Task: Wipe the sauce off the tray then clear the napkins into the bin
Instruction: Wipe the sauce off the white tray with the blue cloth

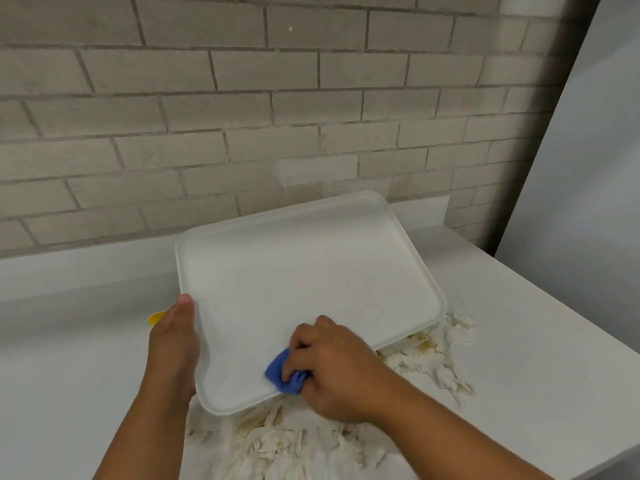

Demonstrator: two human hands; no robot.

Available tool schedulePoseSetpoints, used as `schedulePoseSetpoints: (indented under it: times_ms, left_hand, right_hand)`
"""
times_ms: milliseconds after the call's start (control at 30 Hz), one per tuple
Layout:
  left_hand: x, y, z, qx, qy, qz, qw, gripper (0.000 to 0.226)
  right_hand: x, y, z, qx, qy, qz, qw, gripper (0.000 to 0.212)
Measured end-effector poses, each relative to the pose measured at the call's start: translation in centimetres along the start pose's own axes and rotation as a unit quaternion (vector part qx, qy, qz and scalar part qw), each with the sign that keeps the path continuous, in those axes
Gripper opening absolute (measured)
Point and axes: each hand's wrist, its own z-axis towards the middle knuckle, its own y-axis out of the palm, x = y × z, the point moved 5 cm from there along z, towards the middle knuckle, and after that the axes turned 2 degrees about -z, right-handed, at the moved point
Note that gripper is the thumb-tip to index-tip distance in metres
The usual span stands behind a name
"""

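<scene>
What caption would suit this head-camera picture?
Left hand tilts tray; right hand wipes it with blue cloth above napkins.

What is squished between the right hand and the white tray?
A bunched blue cloth, gripped by the right hand against the tray, seen in the head view.

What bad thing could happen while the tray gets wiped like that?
The white tray is tilted, with only the left hand holding one edge, so a hard push from the right hand with the blue cloth might make it slip or flip. The crumpled napkins lie loose under and beside the tray near the counter front, so the wiping could perhaps knock some onto the floor instead of into a bin.
</scene>
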Motion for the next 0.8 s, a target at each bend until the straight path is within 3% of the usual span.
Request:
schedulePoseSetpoints:
  times_ms: [133,300,400,500,667,800]
  left_hand:
    - [0.4,-1.2,0.4,0.013,0.026,0.016,0.999,0.027]
    - [-0.1,-2.8,1.2,0.017,0.021,0.028,0.999,0.043]
    - [-0.4,-3.2,1.5,0.012,0.021,0.034,0.999,0.043]
    - [-0.8,-3.3,1.8,0.011,0.008,0.033,0.999,0.044]
    - [-1.2,-3.7,2.3,0.010,-0.013,0.023,1.000,0.045]
    - [-1.5,-4.3,2.8,-0.003,-0.018,0.034,0.999,0.042]
  right_hand:
    - [5.7,-2.2,-2.1,0.010,0.115,-0.051,0.992,0.024]
    - [12.3,-3.8,-5.2,-0.001,0.229,-0.186,0.955,0.034]
    - [14.7,-4.0,-6.5,0.021,0.271,-0.249,0.930,0.025]
    - [15.2,-4.3,-6.9,0.093,0.271,-0.280,0.916,0.011]
    - [15.3,-5.2,-6.8,0.231,0.265,-0.215,0.911,0.014]
    - [15.8,-5.8,-5.7,0.257,0.274,-0.144,0.915,0.018]
